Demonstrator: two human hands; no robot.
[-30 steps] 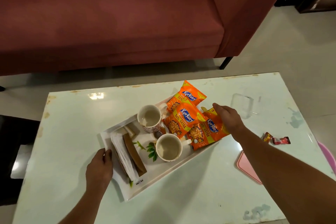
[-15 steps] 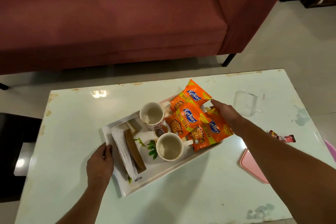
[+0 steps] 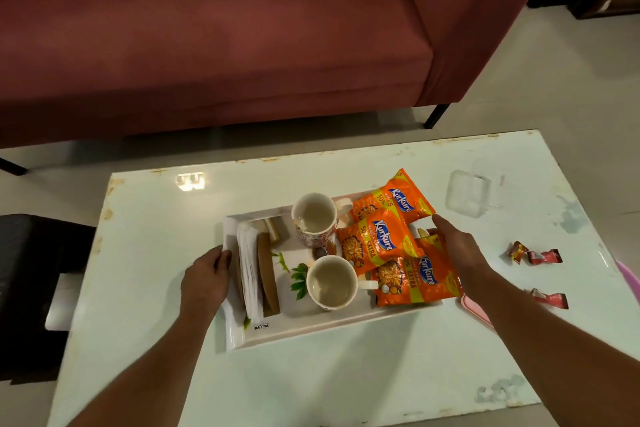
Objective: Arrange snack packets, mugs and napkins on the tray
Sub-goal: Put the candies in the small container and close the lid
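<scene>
A white rectangular tray [image 3: 311, 331] lies on the pale table. On it stand two white mugs: one at the back [image 3: 313, 217], one nearer me [image 3: 331, 282]. Three orange snack packets [image 3: 375, 246] overlap on the tray's right half. A stack of white napkins [image 3: 250, 270] in a brown holder sits at the tray's left end. My left hand [image 3: 206, 279] grips the tray's left rim. My right hand [image 3: 455, 250] is at the tray's right end, over the edge of the nearest packet; its fingers hide the rim there.
A dark red sofa [image 3: 207, 45] stands beyond the table. On the table's right lie a clear plastic box [image 3: 468, 197], small red wrappers [image 3: 533, 255] and a pink plate [image 3: 476, 310] partly under my right forearm. A black object [image 3: 31, 288] sits to the left.
The tray has turned so that its long side lies more parallel to the table's front edge. Both hands stayed at its two ends. The view has shifted closer.
</scene>
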